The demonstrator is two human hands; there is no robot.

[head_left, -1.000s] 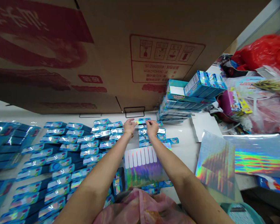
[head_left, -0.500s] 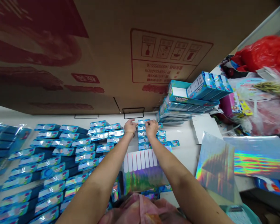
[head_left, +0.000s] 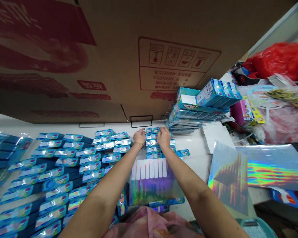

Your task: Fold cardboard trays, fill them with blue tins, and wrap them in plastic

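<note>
Both hands are at the far end of a short column of small blue boxes (head_left: 153, 142) in the middle of the table. My left hand (head_left: 139, 136), fingers bent, is closed at the left end of the farthest blue box (head_left: 152, 130). At that box's right end, the curled fingers of my right hand (head_left: 164, 137) press down on it. Some fingertips are hidden. Below my wrists, between the forearms, lies a shiny rainbow sticker sheet (head_left: 154, 190) with a row of pale strip shapes along its far edge.
Rows of similar blue boxes (head_left: 89, 158) stand across the left side. A large brown carton (head_left: 114, 66) walls off the back. Stacked display trays (head_left: 188, 107) stand at back right. More shiny sheets (head_left: 275, 165), a red plastic bag (head_left: 280, 62) and clear bags lie right.
My right hand has shifted slightly right, from a pinch over the farthest box to that box's right end. My left hand stays at the left end. The view has moved slightly.
</note>
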